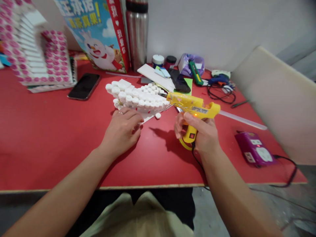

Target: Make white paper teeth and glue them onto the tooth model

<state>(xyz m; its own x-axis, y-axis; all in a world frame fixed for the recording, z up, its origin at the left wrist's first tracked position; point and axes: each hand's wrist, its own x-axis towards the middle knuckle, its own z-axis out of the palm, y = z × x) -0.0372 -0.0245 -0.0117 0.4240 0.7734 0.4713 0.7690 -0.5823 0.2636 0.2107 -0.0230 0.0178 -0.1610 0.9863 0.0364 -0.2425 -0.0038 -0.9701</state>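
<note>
My right hand (pixel 199 130) is wrapped round the handle of a yellow hot glue gun (pixel 186 102), whose orange light is lit. A clear glue stick (pixel 243 119) sticks out of its back. The gun's nozzle points left, at the right end of a white craft model (pixel 135 95) covered in rows of short white rolls. My left hand (pixel 125 126), with a ring on one finger, has its fingers bent against the model's near edge, fingertips partly hidden. One loose white roll (pixel 158 116) lies on the red table just in front of the model.
Behind stand a steel bottle (pixel 137 36), a printed bag (pixel 98 36) and a pink-and-white decorated model (pixel 58 74). A phone (pixel 84 86) lies left. To the right are a green cutter (pixel 196 73), cables (pixel 221 93) and a purple power socket box (pixel 254 149). A pale panel (pixel 276 105) borders the right.
</note>
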